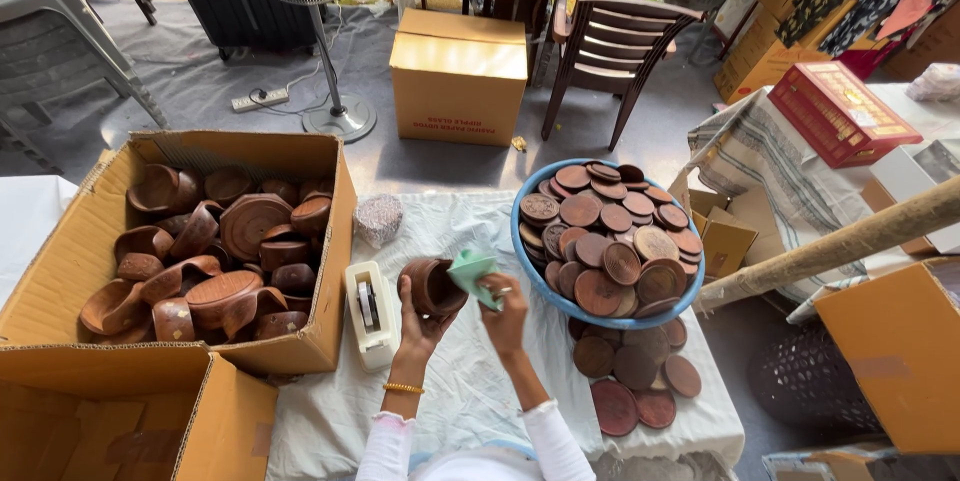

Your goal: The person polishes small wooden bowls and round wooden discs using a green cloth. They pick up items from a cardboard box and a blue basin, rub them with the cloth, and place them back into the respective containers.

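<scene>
Fingers (412, 313) of the left hand (415, 326) are gripping a wooden bowl (432, 286); right hand (505, 316) fingers are pinching a green cloth (472, 273) at its three o'clock, above the tabletop (470, 391).

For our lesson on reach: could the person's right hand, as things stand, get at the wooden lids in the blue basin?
Probably yes. The right hand holds a green cloth just beside the blue basin, and the wooden lids lie uncovered with nothing between. It would likely have to free its fingers of the cloth first.

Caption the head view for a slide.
Left hand holds a wooden bowl; right hand presses a green cloth against it.
</scene>
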